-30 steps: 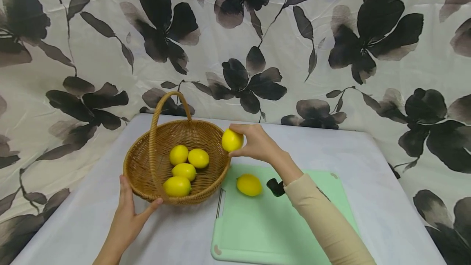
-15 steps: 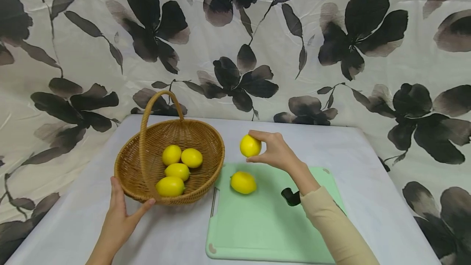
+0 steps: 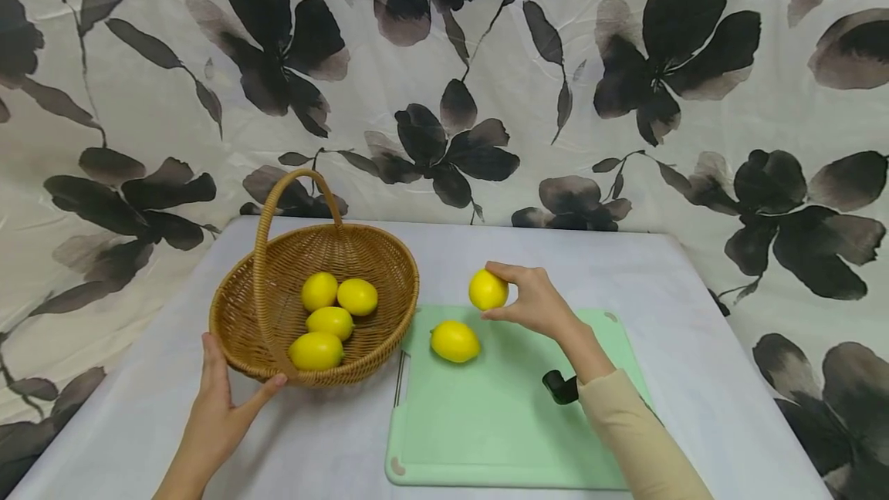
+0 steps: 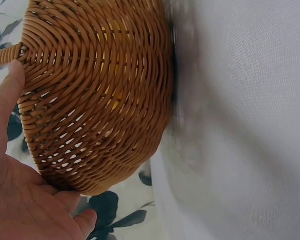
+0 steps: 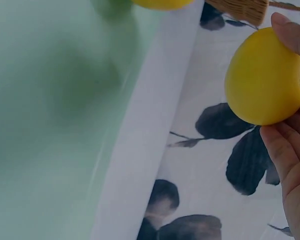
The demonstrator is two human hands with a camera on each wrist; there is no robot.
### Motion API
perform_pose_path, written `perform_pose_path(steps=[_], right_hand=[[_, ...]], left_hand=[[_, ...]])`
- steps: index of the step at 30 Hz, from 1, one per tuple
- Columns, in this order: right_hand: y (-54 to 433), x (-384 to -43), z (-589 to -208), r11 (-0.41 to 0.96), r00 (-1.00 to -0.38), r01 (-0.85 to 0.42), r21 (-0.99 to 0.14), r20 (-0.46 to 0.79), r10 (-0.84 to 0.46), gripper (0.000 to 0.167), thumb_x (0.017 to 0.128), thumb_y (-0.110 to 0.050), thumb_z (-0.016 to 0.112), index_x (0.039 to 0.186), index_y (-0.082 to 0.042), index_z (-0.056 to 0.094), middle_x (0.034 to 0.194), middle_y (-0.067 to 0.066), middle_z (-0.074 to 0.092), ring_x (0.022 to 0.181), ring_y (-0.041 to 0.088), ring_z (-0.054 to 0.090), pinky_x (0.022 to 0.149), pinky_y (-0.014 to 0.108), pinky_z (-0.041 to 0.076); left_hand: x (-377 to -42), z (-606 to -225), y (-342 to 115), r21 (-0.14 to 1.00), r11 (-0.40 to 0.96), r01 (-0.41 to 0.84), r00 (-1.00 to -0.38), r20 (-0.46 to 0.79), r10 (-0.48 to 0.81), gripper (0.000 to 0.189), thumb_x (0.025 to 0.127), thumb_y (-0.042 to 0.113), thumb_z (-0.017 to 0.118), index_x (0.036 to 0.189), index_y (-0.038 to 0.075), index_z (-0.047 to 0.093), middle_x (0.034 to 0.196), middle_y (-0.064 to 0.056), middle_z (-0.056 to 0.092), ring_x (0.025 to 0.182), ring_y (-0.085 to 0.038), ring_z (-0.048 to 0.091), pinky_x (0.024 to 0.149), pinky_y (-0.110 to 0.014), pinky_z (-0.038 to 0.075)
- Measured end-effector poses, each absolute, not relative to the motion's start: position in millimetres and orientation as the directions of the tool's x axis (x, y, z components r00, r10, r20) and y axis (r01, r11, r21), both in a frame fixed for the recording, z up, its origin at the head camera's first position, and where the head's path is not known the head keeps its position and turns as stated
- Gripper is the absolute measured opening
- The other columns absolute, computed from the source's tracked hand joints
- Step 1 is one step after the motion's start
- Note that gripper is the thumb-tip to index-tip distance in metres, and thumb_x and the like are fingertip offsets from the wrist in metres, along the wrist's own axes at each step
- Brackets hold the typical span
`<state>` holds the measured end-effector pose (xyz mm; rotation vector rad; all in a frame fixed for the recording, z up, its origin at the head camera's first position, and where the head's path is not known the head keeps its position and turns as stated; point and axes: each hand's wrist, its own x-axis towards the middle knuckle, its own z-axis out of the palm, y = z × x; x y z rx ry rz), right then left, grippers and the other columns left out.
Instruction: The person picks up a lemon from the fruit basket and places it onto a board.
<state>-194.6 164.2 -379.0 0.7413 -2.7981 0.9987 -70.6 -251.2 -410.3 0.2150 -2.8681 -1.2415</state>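
Observation:
My right hand [image 3: 533, 301] pinches a yellow lemon [image 3: 488, 289] between thumb and fingers, above the far edge of the green cutting board [image 3: 514, 423]. The same held lemon [image 5: 267, 77] fills the upper right of the right wrist view. Another lemon [image 3: 454, 342] lies on the board just in front of it. On the left, a brown wicker basket [image 3: 375, 253] with a tall arched handle holds several lemons [image 3: 316, 351]. My left hand [image 3: 217, 415] rests against the basket's near left side, fingers spread along the wall and thumb at the rim below the handle [image 4: 5, 55].
A white cloth [image 3: 333, 446] covers the table. Behind it hangs a pale curtain with dark flowers [image 3: 424, 137]. A black device [image 3: 559, 387] sits at my right wrist, over the board. The board's left edge is close to the basket.
My right hand has carried its lemon rightward from the basket's rim and lowered it toward the board's far edge. The left hand stays at the basket. The whole head view has shifted slightly.

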Motion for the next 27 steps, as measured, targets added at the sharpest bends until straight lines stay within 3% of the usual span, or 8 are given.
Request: perform_pose_path(steps=[18,27], right_hand=[[181.1,-175.6,-420.7,0.699,-0.877,-0.409,-0.586,0.039,-0.479,0.072,0.068,-0.018,0.087,0.13,0.003,0.057,0.132,0.015,0.061,0.125,0.032,0.055,0.104,0.046,0.045],[187.3,-171.6,-428.0,0.684,-0.841,-0.475,-0.554,0.057,-0.538,0.075,0.067,-0.018,0.088,0.13,0.004,0.057,0.132,0.017,0.06,0.125,0.033,0.055,0.104,0.046,0.044]], left_hand=[[-71.2,-410.3,-253.7,0.706,0.693,-0.144,-0.989,-0.078,-0.127,0.113,0.093,0.048,0.057,0.141,0.007,-0.036,0.148,-0.012,-0.04,0.139,-0.049,-0.021,0.109,-0.07,0.001],[-73.8,-411.0,-252.8,0.701,0.695,-0.16,-0.987,-0.093,-0.133,0.113,0.093,0.05,0.057,0.14,0.008,-0.037,0.147,-0.011,-0.041,0.139,-0.05,-0.021,0.108,-0.071,0.003]])
